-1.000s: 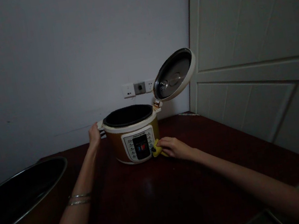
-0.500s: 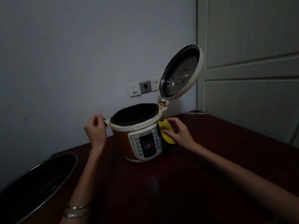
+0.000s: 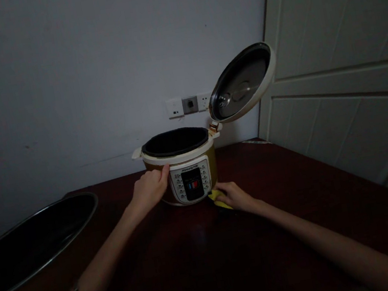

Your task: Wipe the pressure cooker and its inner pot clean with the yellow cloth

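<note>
Pinching crumpled yellow cloth [image 3: 220, 199], right hand [image 3: 237, 197], left hand [image 3: 150, 188] against round cooker [image 3: 191, 179], grip unclear

Dim, bluish light falls on the far wall [image 3: 92, 73]; the near table [image 3: 208, 272] lies in shadow with 1 faint glare patch. The cooker lid [image 3: 245, 84] glints softly; the pot [image 3: 42, 285] at left looks stretched.

A round white-and-gold electric cooker [image 3: 183, 158] stands upright, its round white-rimmed lid [image 3: 247, 77] tilted open toward the right; a bunched yellow cloth [image 3: 222, 204] sits at its lower near-right side.
</note>
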Demonstrator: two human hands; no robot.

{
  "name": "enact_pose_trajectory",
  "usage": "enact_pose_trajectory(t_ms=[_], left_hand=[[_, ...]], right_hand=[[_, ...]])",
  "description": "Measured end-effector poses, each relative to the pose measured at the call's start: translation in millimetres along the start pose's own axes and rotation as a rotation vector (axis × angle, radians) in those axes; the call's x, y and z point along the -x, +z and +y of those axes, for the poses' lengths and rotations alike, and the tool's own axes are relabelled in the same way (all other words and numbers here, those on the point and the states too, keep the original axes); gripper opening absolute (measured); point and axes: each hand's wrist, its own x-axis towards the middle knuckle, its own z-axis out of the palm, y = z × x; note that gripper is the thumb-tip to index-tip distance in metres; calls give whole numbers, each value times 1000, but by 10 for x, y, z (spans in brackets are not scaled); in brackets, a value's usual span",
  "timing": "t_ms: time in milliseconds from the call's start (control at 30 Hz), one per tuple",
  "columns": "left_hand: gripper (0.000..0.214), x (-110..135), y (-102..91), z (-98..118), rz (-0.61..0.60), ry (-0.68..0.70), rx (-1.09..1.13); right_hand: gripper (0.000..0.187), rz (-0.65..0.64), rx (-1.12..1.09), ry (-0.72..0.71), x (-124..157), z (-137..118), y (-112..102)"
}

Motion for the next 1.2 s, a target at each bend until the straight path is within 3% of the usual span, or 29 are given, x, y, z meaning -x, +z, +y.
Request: enact_pose_trajectory(t_ms=[100, 167, 233, 300, 367, 500, 733, 800, 833, 933, 1000, 1100, 1200], left_hand=[[53, 77, -124, 94, 53, 47, -141], [50, 180, -190, 152, 71, 183, -136], [42, 323, -207, 208, -42, 349, -19], [36, 482, -160, 259, -235, 465, 131], [47, 629, -70, 290, -381, 513, 209], [59, 788, 94, 232, -411, 425, 281], [32, 757, 52, -9, -601, 129, 355], [18, 693, -83, -74, -514, 77, 278], [14, 645, -179, -106, -396, 63, 206], [17, 452, -517, -178, 114, 115, -65], [21, 331, -671, -193, 354, 181, -175], [28, 262, -622, -186, 445, 296, -234], [46, 327, -289, -217, 399, 537, -274]], right_hand=[[8, -173, 23, -11, -28, -78, -92], [13, -250, -3, 4, -49, -214, -147], [19, -342, -50, 9, -68, -406, -175], [26, -431, -146, 5, -85, -611, -168], [33, -472, -289, 12, -99, -775, -132], [40, -382, -554, 94, -110, -893, -34], [46, -318, -697, 146, -54, -858, 49], [46, -296, -722, 159, -24, -798, -2], [44, -271, -723, 165, -9, -747, -45], [35, -127, -650, 171, 39, -525, -209], [32, -12, -575, 184, 76, -351, -296], [33, 110, -522, 242, 147, -117, -318], [35, 174, -544, 323, 225, 50, -229]])
